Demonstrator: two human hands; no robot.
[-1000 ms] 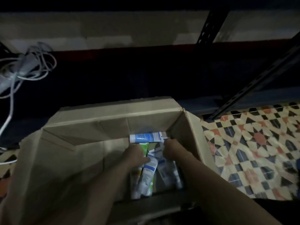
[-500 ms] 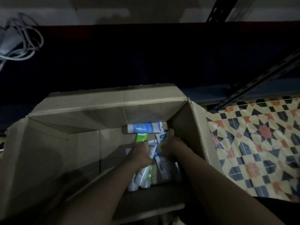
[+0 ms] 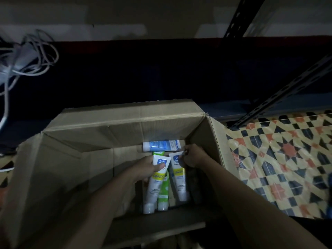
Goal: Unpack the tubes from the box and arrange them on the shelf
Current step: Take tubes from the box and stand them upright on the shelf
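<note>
one patterned floor (image 3: 280, 159), dark metal shelf (image 3: 280, 95)

tubes (image 3: 162, 192) laid lengthwise in box (image 3: 125, 123), right half | crosswise tube (image 3: 161, 145) set behind them | cables (image 3: 36, 56) left of box | shelf (image 3: 224, 109) apparently behind

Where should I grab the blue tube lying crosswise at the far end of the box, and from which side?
Take the blue tube round its middle, coming from above. It lies flat and crosswise near the far wall of the box, cap to the left. Its right end is crowded by the right hand, which pinches a white tube, so the middle or cap end is likely freer.
</note>
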